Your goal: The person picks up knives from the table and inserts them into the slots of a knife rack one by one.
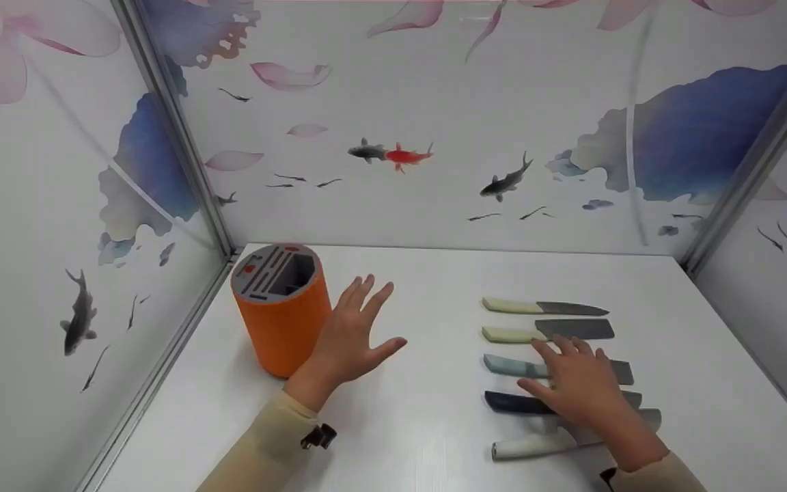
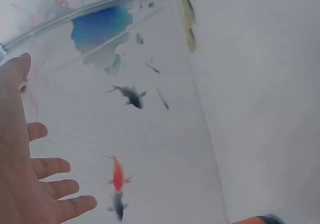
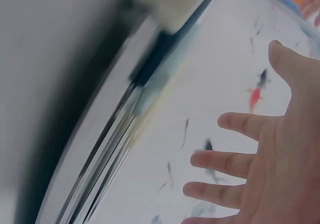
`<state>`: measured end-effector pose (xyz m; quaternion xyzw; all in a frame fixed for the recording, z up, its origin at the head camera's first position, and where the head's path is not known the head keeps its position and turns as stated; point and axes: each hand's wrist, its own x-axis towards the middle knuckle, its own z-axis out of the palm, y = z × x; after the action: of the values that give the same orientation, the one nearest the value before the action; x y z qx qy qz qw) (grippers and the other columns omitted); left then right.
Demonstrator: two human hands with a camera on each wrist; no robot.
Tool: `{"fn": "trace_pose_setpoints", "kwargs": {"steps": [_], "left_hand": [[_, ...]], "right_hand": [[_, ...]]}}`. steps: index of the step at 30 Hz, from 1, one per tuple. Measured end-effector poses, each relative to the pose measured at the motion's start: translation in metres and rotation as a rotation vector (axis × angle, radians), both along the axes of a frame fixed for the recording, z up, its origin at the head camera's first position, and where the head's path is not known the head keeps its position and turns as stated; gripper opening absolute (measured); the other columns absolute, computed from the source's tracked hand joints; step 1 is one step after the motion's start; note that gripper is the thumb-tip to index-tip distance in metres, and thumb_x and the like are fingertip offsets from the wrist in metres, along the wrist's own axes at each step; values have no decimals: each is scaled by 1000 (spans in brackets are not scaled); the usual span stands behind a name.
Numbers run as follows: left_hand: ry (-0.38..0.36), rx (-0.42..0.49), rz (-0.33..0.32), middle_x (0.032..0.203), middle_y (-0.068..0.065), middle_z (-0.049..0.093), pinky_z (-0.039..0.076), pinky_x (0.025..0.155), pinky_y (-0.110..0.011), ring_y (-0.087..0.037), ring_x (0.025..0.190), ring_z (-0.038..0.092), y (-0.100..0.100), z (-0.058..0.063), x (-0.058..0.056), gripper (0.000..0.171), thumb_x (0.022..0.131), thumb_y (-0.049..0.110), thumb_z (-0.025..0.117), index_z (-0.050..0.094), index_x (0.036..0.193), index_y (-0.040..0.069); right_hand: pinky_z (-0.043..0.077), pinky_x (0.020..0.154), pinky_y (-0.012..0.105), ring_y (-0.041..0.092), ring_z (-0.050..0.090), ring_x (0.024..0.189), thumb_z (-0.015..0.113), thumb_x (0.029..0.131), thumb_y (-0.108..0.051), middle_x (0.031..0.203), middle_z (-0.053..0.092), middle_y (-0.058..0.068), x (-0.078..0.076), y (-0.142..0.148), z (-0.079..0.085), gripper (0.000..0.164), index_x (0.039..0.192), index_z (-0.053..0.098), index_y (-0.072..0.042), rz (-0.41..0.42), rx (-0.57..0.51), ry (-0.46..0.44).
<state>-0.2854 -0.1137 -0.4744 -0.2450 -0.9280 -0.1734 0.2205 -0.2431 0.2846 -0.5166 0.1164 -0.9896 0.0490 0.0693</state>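
Observation:
My left hand (image 1: 349, 342), fingers spread, is just right of an orange knife block (image 1: 284, 328) with a grey slotted top; it holds nothing. Over the knives at the right, my right hand (image 1: 581, 383) has its fingers extended and holds nothing. Farthest back lies a pointed knife (image 1: 509, 305) with a pale yellow-green handle, then a broad-bladed knife (image 1: 574, 329) with a similar handle. Nearer are a teal-handled knife (image 1: 513, 365), a navy-handled knife (image 1: 516, 402) and a white-handled knife (image 1: 530, 447). My right hand and wrist partly cover these nearer blades.
The white table (image 1: 427, 410) meets a back wall (image 1: 400, 205) printed with fish and petals. Side walls with metal corner posts (image 1: 182, 137) stand left and right. The knives lie in a column with handles to the left.

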Motion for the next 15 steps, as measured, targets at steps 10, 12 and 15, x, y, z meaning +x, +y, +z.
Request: {"fn": "trace_pose_setpoints", "kwargs": {"steps": [10,12,15], "left_hand": [[543,331,-184,130,-15,69,56,108,-40,-31,123,64,-34,21,19,39,93,33,74,71,120,6],[681,466,-165,124,-19,68,53,108,-36,-33,119,62,-48,22,13,39,94,37,69,71,112,3],[764,718,-48,124,-25,65,47,107,-31,-29,119,59,-79,23,1,52,90,42,64,66,114,-4]], "right_hand": [[60,77,43,16,67,96,78,92,-54,106,69,-4,37,-14,3,41,115,77,-20,134,-135,55],[58,74,38,11,64,89,80,91,-52,103,68,-7,42,-15,4,37,112,77,-21,139,-150,56],[59,74,38,10,66,89,81,92,-49,106,71,-7,43,-15,6,34,112,78,-23,150,-182,72]]}}
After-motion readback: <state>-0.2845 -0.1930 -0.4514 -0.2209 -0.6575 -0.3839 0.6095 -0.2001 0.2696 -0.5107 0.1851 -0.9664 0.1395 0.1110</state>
